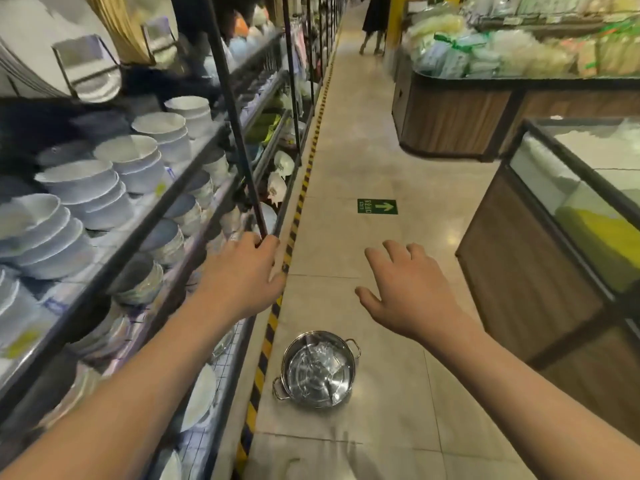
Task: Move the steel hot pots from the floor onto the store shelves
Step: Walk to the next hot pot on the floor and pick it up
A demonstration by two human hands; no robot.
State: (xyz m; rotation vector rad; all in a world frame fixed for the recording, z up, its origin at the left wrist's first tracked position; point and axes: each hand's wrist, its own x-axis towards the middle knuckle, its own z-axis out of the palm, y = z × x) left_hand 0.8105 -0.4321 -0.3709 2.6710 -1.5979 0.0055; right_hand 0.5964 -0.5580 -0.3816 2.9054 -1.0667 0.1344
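One steel hot pot [318,369] with two side handles and clear plastic wrap inside stands on the tiled floor, close to the yellow-black striped strip at the foot of the shelves. My left hand [242,275] hangs above the shelf edge, fingers loosely curled beside a dark shelf upright [239,133], holding nothing that I can see. My right hand [408,289] is spread open in the air above the aisle, up and to the right of the pot. Neither hand touches the pot.
Store shelves [145,216] on the left carry stacks of white and blue bowls and plates. Wood-panelled display counters [512,278] line the right. A green arrow sticker [377,206] marks the floor. A person [374,22] stands far down the aisle.
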